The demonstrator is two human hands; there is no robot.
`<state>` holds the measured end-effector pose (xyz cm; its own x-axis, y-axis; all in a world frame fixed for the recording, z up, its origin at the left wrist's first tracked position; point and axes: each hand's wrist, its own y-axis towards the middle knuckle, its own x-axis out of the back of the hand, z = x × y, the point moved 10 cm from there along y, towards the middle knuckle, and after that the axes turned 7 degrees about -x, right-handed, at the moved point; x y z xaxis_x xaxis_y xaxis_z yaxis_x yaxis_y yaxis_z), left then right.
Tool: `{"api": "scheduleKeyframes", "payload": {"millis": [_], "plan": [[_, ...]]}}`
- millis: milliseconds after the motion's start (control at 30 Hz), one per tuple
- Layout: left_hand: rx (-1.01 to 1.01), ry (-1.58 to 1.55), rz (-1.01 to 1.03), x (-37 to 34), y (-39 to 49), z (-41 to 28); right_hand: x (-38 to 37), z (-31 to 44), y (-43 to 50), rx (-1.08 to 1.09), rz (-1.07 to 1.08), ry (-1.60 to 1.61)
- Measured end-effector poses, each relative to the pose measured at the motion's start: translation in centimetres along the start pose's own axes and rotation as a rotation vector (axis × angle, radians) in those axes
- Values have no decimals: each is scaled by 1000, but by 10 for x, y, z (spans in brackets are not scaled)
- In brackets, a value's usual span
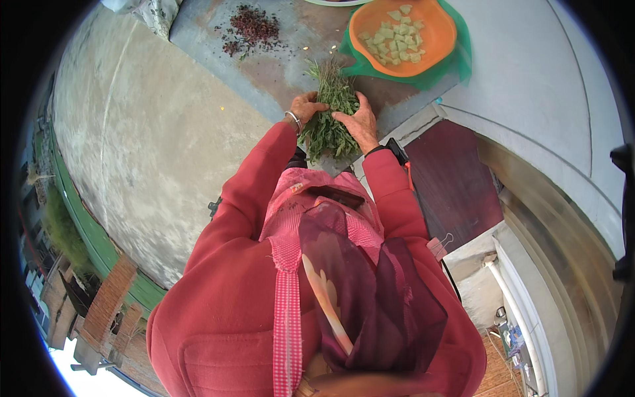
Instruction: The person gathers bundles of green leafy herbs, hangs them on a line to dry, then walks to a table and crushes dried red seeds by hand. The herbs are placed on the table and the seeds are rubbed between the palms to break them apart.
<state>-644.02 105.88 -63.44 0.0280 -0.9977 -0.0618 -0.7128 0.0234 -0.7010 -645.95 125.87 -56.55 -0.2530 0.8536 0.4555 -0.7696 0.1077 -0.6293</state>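
A bundle of leafy green herbs [333, 130] with thin stems pointing away from me is between my two hands. My left hand [304, 107], with a bracelet at the wrist, grips its left side, thumb laid over the stems. On the right side my right hand [360, 120] holds it, thumb on top and fingers around the far edge. The leafy end hangs toward my apron. Just beyond, to the right, an orange plastic basin [436, 30] holds pale green cut pieces [397, 40]. Green netting or sheeting [464, 59] lies under the basin.
A heap of dark red dried bits [252, 27] lies on the grey sheet [287, 64] at the far left. A patterned cloth bag [156, 15] sits at its corner. Rightward are a pale wall [536, 89] and a dark red panel [451, 178]. Concrete ground [163, 124] spreads left.
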Motion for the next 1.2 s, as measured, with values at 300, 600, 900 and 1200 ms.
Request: {"api": "scheduleKeyframes", "payload": {"millis": [300,600,900,1200], "plan": [[-51,101,-86,43,30,-2,17,-34,4,-201,62,347],[-190,642,-220,54,22,-39,11,-42,2,-120,-166,380],[-634,818,-539,67,-34,-87,49,-25,-25,88,-327,291],[-564,703,-323,68,-37,-64,15,-37,-7,17,18,342]]}}
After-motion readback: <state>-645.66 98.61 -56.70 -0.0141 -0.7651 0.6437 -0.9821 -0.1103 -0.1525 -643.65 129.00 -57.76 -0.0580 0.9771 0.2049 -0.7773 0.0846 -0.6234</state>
